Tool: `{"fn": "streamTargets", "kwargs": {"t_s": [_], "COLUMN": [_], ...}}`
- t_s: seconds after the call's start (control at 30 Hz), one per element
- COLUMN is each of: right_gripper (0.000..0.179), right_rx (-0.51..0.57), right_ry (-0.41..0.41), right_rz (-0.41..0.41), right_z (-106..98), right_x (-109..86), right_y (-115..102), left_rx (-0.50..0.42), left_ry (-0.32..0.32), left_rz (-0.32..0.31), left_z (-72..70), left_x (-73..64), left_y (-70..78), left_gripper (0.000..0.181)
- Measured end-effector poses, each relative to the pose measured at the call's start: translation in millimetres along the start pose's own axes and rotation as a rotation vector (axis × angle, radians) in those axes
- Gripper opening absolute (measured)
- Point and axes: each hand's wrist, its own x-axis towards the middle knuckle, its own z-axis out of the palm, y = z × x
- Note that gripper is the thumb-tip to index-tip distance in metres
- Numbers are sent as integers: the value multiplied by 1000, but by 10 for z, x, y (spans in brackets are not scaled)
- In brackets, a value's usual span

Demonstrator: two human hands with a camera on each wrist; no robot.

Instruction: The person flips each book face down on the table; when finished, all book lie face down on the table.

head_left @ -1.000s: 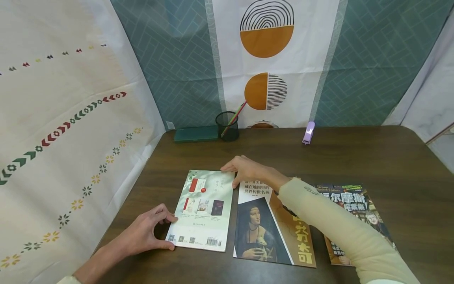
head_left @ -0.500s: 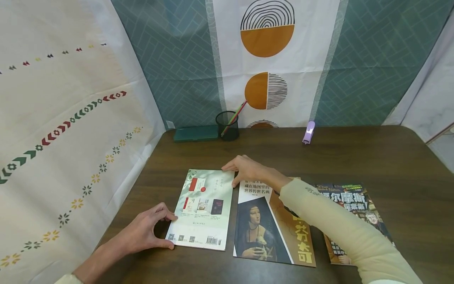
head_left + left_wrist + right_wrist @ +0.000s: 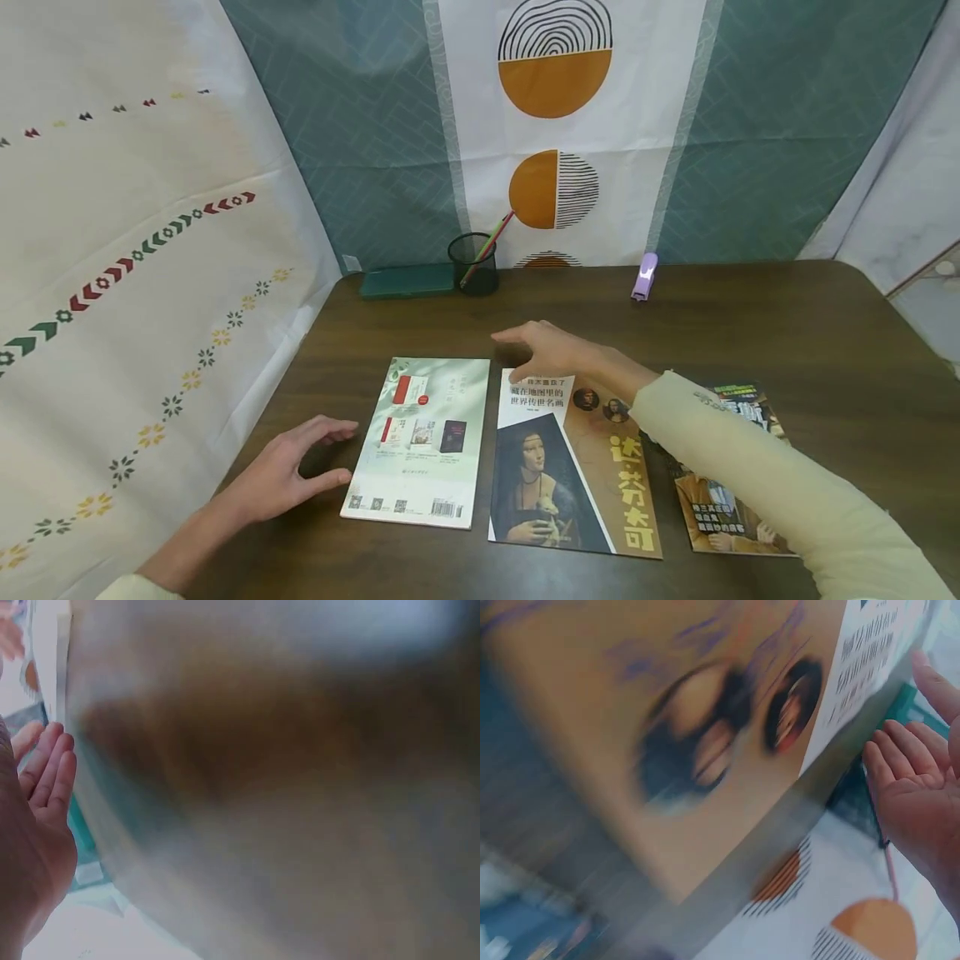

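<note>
A pale green book (image 3: 420, 481) lies on the dark wooden table, its back cover up. My left hand (image 3: 288, 471) is just beside its left edge, apart from it, thumb and fingers spread with nothing between them. To its right lies a brown and white book (image 3: 633, 500) with a portrait of a woman on the cover. Over the top edge of that book is my right hand (image 3: 555, 350), fingers extended and holding nothing; whether it touches the cover is unclear. The left wrist view is mostly blurred, with the left hand (image 3: 45, 817) at its edge.
A third, colourful book (image 3: 727, 521) lies at the right, partly covered by my right sleeve (image 3: 765, 467). Along the table's back stand a flat green case (image 3: 407, 282), a black mesh pen cup (image 3: 480, 279) with pencils, and a purple stapler (image 3: 645, 277).
Both hands have come off the pale green book: the left has moved left of its edge, the right has shifted right from its top corner. The head view has turned slightly right.
</note>
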Motion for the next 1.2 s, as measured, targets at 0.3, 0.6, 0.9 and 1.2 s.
{"fn": "streamTargets", "kwargs": {"t_s": [0.3, 0.6, 0.9, 1.2], "right_gripper": [75, 69, 61, 59], "right_rx": [85, 49, 6, 43], "right_ry": [119, 163, 202, 255], "right_rz": [12, 48, 87, 132], "right_z": [-247, -246, -126, -22], "right_x": [-611, -1102, -1389, -1528], "right_y": [267, 472, 571, 632], "left_rx": [7, -138, -227, -261], "left_ry": [71, -34, -165, -288], "left_rz": [-52, -15, 83, 230], "left_z": [-137, 57, 418, 699], "left_x": [433, 993, 1313, 1324], "left_y": [-91, 213, 640, 1027], "left_gripper": [80, 104, 115, 118]}}
